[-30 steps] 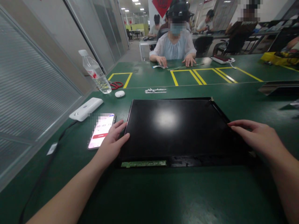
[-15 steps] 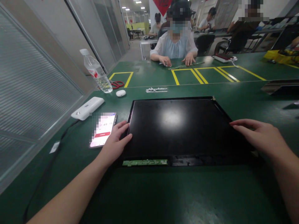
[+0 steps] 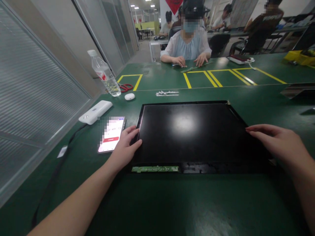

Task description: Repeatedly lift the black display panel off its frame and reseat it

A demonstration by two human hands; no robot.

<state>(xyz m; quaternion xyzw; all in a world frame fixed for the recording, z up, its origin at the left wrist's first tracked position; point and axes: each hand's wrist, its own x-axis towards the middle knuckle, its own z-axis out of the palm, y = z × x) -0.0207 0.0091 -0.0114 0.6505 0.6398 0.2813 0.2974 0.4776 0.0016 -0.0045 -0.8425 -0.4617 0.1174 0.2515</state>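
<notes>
A black LCD panel (image 3: 184, 137) lies flat, screen up, on the green table in front of me. Along its near edge runs a narrow green circuit board (image 3: 155, 169). My left hand (image 3: 126, 147) grips the panel's left edge, thumb on the frame and fingers along the side. On the opposite edge, my right hand (image 3: 278, 141) pinches the frame between thumb and fingertips. Just left of my left hand is a lit phone (image 3: 112, 134), its lower right corner close to my knuckles.
A white power bank (image 3: 95, 112) with a black strap lies left, near a tilted water bottle (image 3: 105, 75), red-handled scissors (image 3: 126, 87) and a white earbud case (image 3: 129, 96). White scraps (image 3: 167, 93) lie behind the panel. Across the table, a masked co-worker (image 3: 188, 46) handles a thin green strip.
The whole view has shifted slightly, so the table things appear a little farther right. Both my hands keep their places on the panel's edges. The co-worker's fingers have moved a little.
</notes>
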